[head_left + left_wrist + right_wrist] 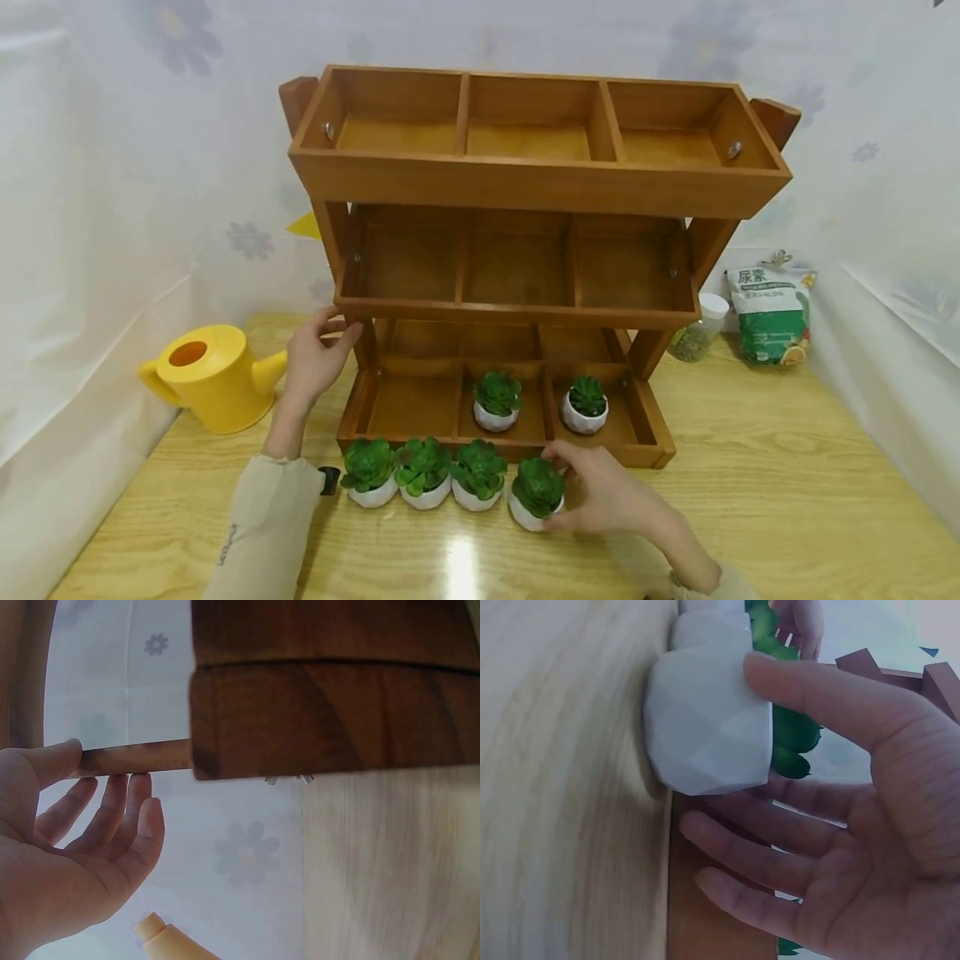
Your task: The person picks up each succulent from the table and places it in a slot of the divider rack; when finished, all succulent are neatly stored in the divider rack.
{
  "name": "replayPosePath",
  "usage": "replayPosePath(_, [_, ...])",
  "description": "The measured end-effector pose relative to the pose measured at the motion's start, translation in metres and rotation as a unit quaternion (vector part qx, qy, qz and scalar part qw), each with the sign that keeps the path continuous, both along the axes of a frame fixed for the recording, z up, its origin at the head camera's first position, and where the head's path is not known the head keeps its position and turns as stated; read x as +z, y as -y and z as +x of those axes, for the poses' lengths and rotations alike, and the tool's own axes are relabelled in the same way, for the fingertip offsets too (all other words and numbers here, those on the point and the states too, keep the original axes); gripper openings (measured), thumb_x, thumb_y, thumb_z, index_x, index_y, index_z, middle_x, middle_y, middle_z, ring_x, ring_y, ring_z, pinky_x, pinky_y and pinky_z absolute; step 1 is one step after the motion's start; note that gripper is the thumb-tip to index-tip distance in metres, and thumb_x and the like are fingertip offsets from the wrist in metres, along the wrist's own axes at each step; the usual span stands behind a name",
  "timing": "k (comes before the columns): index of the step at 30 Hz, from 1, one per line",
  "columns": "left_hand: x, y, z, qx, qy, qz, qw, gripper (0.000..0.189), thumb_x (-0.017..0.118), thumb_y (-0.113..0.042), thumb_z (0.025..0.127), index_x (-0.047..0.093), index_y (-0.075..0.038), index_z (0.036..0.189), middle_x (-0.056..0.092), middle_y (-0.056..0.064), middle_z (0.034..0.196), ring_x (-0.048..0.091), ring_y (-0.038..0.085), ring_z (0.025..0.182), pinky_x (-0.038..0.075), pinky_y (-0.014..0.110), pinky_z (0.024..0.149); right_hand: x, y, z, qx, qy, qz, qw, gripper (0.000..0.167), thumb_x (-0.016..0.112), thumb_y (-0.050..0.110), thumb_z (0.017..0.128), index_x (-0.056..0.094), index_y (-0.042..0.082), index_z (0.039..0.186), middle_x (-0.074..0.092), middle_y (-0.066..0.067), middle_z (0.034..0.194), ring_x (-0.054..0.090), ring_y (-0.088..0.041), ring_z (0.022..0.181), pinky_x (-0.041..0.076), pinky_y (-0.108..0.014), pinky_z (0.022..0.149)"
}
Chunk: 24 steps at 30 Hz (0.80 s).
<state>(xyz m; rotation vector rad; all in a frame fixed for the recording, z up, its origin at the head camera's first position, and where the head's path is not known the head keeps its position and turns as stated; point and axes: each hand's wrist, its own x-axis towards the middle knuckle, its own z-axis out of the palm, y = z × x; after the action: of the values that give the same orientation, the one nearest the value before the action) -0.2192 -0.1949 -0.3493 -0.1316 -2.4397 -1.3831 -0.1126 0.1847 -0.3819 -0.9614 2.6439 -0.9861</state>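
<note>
There's room over the bottom-left compartment [417, 407] — potted plants [424, 473] crowd its front.

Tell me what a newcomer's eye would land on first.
The tiered wooden shelf dominates the middle, with two potted succulents in its bottom front row. Four more succulents stand in front of it, the right hand gripping the rightmost one. Off to the shelf's left, the bright yellow watering can stands out.

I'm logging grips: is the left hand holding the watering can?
No, the left hand grips the shelf post instead.
</note>
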Motion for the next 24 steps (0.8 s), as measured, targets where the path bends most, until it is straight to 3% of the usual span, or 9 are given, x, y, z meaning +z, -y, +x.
replayPosePath(5, [-0.0019, 0.0003, -0.0001, 0.004, 0.001, -0.003, 1.0000, 0.046, 0.059, -0.024, 0.096, 0.052, -0.002, 0.135, 0.061, 0.028, 0.118, 0.062, 0.042, 0.100, 0.051, 0.053, 0.087, -0.0002, -0.0003, 0.0008, 0.037, -0.010, -0.021, 0.9990, 0.058, 0.085, 0.031, 0.072, 0.057, 0.015, 0.120, 0.062, 0.009, 0.108, 0.059, -0.007, 0.094, 0.053, -0.030, 0.079])
replayPosePath(24, [-0.0013, 0.0006, 0.0000, 0.003, 0.007, 0.000, 1.0000, 0.048, 0.058, -0.025, 0.097, 0.050, -0.002, 0.138, 0.060, 0.028, 0.120, 0.061, 0.043, 0.101, 0.050, 0.054, 0.087, -0.0023, 0.0043, -0.0014, 0.004, 0.043, -0.036, 0.9984, 0.057, 0.089, 0.029, 0.066, 0.060, 0.016, 0.113, 0.063, 0.009, 0.105, 0.062, -0.013, 0.095, 0.053, -0.030, 0.081])
